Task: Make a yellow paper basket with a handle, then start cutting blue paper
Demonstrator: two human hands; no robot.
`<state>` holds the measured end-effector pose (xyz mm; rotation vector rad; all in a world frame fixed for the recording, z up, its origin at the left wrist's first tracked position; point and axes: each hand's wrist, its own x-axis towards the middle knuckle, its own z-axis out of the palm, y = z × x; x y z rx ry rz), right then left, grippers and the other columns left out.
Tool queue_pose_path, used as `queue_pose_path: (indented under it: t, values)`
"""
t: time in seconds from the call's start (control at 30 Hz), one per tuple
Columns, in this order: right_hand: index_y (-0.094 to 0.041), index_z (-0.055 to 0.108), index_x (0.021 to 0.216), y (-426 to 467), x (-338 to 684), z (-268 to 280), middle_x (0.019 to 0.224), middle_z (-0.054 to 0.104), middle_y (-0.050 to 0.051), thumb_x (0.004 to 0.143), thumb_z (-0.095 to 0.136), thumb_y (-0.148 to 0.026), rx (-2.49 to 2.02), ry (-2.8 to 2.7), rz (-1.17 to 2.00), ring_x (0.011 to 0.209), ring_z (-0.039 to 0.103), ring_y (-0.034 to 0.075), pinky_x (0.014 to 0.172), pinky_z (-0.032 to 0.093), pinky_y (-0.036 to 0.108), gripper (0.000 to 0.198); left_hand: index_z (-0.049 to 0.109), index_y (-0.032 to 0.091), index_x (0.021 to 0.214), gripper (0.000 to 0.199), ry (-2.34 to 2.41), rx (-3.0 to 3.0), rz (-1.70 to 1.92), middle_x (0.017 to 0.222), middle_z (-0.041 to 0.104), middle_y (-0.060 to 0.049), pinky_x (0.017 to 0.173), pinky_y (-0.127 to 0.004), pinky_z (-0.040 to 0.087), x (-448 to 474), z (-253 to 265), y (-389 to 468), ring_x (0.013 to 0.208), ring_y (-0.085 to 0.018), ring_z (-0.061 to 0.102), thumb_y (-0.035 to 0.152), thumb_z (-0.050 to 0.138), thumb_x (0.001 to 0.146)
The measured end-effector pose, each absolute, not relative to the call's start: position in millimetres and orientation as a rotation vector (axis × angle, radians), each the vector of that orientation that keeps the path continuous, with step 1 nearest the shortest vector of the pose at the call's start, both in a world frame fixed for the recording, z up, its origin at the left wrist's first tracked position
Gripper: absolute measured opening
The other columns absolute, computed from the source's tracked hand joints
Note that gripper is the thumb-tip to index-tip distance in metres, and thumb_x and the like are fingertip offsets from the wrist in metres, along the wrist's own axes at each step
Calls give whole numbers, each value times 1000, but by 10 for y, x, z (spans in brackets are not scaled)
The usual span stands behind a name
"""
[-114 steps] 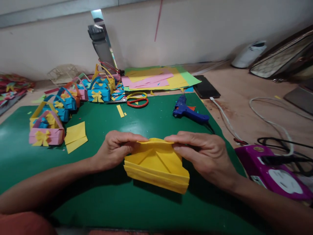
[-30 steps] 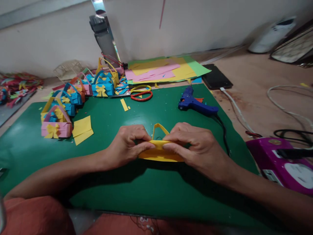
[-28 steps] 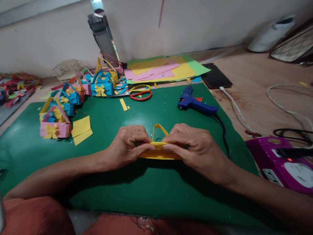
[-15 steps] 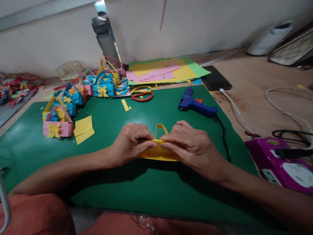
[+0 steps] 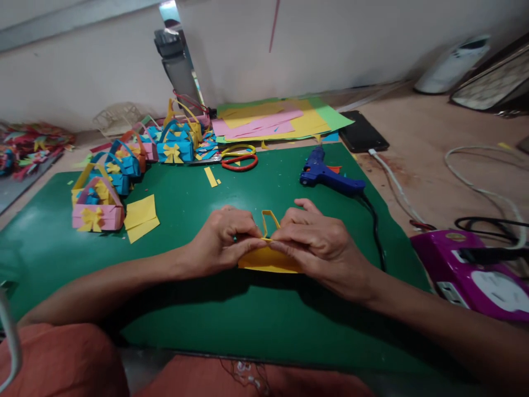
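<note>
Both hands pinch one piece of folded yellow paper above the green mat. My left hand grips its upper edge from the left, thumb toward me. My right hand grips the same edge from the right, the two thumb tips almost meeting in the middle. Behind the fingertips a narrow yellow paper strip stands up, bent into a loop; whether it is joined to the folded piece is hidden by my fingers. The paper's lower edge hangs toward me.
A blue glue gun lies behind my right hand, its cord running to the right. Scissors, yellow paper pieces and several small paper baskets sit left and back. Coloured sheets, a phone and a purple power strip surround the mat.
My fingers have pressed closer along the paper's upper edge, which now looks thinner and flatter between the thumbs. The strip loop leans slightly differently. Both hands keep their grip.
</note>
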<state>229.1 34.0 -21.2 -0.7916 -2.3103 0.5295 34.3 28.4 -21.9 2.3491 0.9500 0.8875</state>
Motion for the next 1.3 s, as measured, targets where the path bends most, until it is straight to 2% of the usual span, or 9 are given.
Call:
queue_pose_path:
  t: [0.1, 0.2, 0.4, 0.57, 0.77, 1.0, 1.3]
  values:
    - [-19, 64, 74, 351, 2288, -236, 62, 52, -4, 84, 52, -17, -785, -2296, 475, 62, 48, 9, 92, 29, 43, 16, 61, 14, 67, 18, 974, 2283, 975, 59, 61, 0, 57, -23, 37, 346, -245, 276, 55, -8, 51, 24, 60, 82]
    - [-20, 64, 79, 334, 2281, -248, 65, 54, -4, 83, 53, -17, -789, -2272, 476, 64, 51, 9, 93, 28, 46, 12, 60, 14, 66, 17, 959, 2324, 974, 60, 60, 0, 61, -25, 39, 354, -220, 247, 58, -9, 51, 21, 59, 82]
    - [-20, 62, 77, 297, 2277, -232, 69, 56, -2, 84, 49, -13, -776, -2329, 478, 66, 51, 10, 95, 25, 48, 16, 58, 14, 65, 18, 914, 2370, 863, 61, 60, 0, 66, -28, 38, 364, -173, 212, 61, -10, 52, 17, 56, 82]
    - [-19, 61, 75, 298, 2281, -223, 68, 56, -2, 85, 48, -16, -800, -2337, 392, 65, 50, 10, 95, 25, 47, 17, 59, 14, 70, 15, 929, 2278, 969, 63, 61, -1, 62, -25, 39, 380, -199, 201, 59, -9, 52, 18, 55, 84]
    - [-18, 61, 72, 284, 2271, -202, 67, 55, -3, 86, 48, -17, -758, -2401, 393, 65, 51, 9, 96, 25, 49, 19, 57, 14, 68, 14, 853, 2333, 940, 66, 63, -1, 68, -27, 39, 393, -187, 188, 64, -10, 54, 7, 53, 80]
    - [-18, 61, 76, 295, 2283, -211, 70, 58, 0, 86, 46, -15, -771, -2381, 322, 65, 51, 10, 94, 29, 46, 19, 59, 14, 72, 10, 921, 2211, 1010, 64, 62, -1, 62, -25, 41, 386, -244, 199, 61, -10, 53, 17, 57, 82]
    - [-19, 60, 76, 282, 2283, -219, 70, 57, -1, 86, 45, -15, -774, -2395, 312, 65, 52, 11, 97, 27, 48, 18, 57, 15, 70, 11, 845, 2168, 1042, 66, 63, -1, 67, -27, 43, 409, -248, 206, 64, -10, 55, 12, 54, 80]
